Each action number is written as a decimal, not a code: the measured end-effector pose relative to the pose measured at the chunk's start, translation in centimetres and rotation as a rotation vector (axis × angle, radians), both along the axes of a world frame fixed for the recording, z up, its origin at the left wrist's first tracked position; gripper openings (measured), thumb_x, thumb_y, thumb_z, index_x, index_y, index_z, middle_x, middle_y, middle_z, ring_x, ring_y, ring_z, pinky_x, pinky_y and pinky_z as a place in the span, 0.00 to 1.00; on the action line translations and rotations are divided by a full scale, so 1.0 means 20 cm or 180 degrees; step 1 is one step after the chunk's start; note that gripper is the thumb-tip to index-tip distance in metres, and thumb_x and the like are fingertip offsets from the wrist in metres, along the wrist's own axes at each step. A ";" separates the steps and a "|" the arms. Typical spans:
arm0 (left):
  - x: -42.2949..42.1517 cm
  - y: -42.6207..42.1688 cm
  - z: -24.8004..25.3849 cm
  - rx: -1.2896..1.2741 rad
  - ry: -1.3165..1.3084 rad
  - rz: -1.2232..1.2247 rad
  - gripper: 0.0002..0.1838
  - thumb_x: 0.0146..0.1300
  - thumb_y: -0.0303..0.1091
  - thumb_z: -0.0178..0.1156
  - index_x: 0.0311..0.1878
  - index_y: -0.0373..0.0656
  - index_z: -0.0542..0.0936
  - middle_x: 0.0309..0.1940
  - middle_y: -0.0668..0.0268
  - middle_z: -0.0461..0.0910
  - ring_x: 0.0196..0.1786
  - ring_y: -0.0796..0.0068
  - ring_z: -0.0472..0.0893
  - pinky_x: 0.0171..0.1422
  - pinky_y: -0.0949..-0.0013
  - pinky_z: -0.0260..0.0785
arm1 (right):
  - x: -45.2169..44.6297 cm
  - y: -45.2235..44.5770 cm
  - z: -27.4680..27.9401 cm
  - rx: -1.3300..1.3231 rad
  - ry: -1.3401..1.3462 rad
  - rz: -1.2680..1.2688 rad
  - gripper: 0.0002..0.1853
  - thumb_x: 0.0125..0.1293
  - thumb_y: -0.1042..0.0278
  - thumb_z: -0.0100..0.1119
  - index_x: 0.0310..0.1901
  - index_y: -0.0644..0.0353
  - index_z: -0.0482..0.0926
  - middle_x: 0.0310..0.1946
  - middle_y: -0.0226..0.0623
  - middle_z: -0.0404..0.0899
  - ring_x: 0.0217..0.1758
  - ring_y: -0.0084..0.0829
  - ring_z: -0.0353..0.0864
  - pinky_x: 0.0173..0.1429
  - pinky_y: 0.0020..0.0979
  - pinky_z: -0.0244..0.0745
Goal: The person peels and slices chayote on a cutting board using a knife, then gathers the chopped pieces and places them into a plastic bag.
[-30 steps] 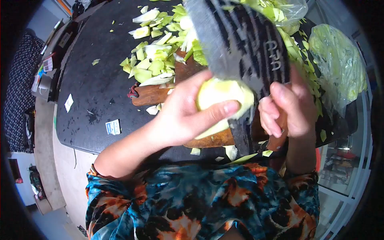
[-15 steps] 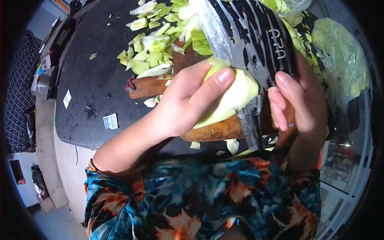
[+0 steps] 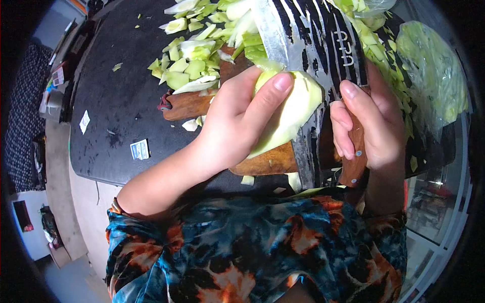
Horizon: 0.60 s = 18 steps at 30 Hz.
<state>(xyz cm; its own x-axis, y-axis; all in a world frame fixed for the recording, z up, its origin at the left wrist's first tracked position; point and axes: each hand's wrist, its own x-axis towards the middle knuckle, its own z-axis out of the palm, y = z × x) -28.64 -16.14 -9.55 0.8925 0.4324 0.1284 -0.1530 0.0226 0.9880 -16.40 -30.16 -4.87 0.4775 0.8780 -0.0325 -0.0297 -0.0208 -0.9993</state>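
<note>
My left hand [image 3: 235, 111] is closed around a pale green vegetable [image 3: 295, 108] with a smooth cut face, its thumb lying along the top. I cannot tell the vegetable's exact kind. In my right hand [image 3: 371, 121] is a cleaver [image 3: 313, 45] with a wide, black-streaked blade and a riveted wooden handle. The blade's edge lies against the right side of the vegetable. Both hands are above a wooden cutting board [image 3: 273, 162], partly hidden by them. Cut green and white pieces [image 3: 189, 70] are heaped at the board's far left.
The dark table [image 3: 108, 146] carries a small blue-and-white packet [image 3: 140, 149] and a white scrap [image 3: 84, 122] on the left. A clear plastic bag [image 3: 429, 76] with green contents lies at the right. More pieces [image 3: 376, 48] are scattered behind the cleaver.
The cleaver and my right hand have shifted slightly left, and more of the wooden handle shows. The vegetable has turned a little in my left hand.
</note>
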 end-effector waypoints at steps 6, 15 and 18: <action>0.00 -0.01 0.02 0.0068 -0.0112 0.0161 0.19 0.69 0.43 0.52 0.47 0.33 0.74 0.31 0.68 0.79 0.34 0.84 0.73 0.40 0.77 0.68 | -0.02 0.02 0.01 -0.0041 0.0362 -0.0146 0.22 0.71 0.65 0.39 0.66 0.57 0.57 0.18 0.29 0.62 0.08 0.18 0.61 0.13 0.21 0.64; 0.00 -0.02 0.05 0.0333 0.0038 0.0052 0.19 0.69 0.43 0.52 0.46 0.32 0.73 0.33 0.65 0.79 0.36 0.82 0.74 0.42 0.75 0.69 | -0.02 -0.01 0.00 0.0078 -0.0082 -0.0141 0.20 0.71 0.66 0.39 0.63 0.58 0.58 0.19 0.29 0.63 0.09 0.18 0.61 0.14 0.19 0.61; 0.00 -0.03 0.03 0.0414 -0.0088 0.0176 0.18 0.69 0.42 0.52 0.46 0.32 0.73 0.33 0.66 0.78 0.35 0.82 0.74 0.41 0.75 0.68 | -0.04 0.00 0.00 0.0020 -0.0129 -0.0230 0.18 0.72 0.67 0.39 0.62 0.58 0.59 0.20 0.29 0.64 0.10 0.18 0.61 0.14 0.18 0.61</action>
<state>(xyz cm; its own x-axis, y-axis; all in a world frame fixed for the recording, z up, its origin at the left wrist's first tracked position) -28.57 -16.72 -8.89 0.8632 0.4587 0.2108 -0.1777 -0.1147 0.9774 -17.20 -30.18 -4.87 0.5404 0.8414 -0.0064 0.0096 -0.0137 -0.9999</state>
